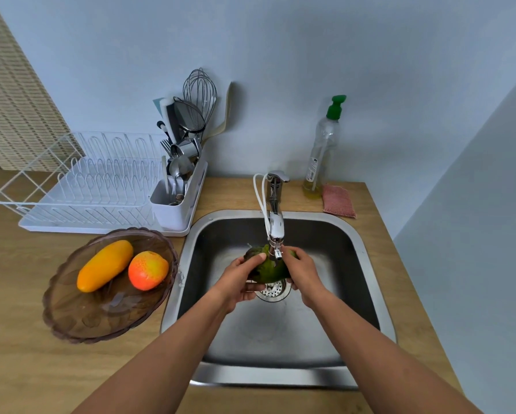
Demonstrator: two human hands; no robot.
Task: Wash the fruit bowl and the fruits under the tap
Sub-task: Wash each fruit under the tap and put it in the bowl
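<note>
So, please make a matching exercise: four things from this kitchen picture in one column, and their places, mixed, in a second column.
Things:
1. green fruit
2. orange fruit
3. pink sponge
4. whisk

Places:
A. in the utensil holder beside the dish rack
B. in the brown bowl on the counter
C. held by both hands under the tap, over the sink
D. on the counter beside the soap bottle

Pairs: 1-C, 2-B, 3-D, 4-A

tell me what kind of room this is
Most likely a small home kitchen: a stainless steel sink with a chrome tap set in a wooden counter, a white wire dish rack, and a clear dish soap bottle with a green pump.
</note>
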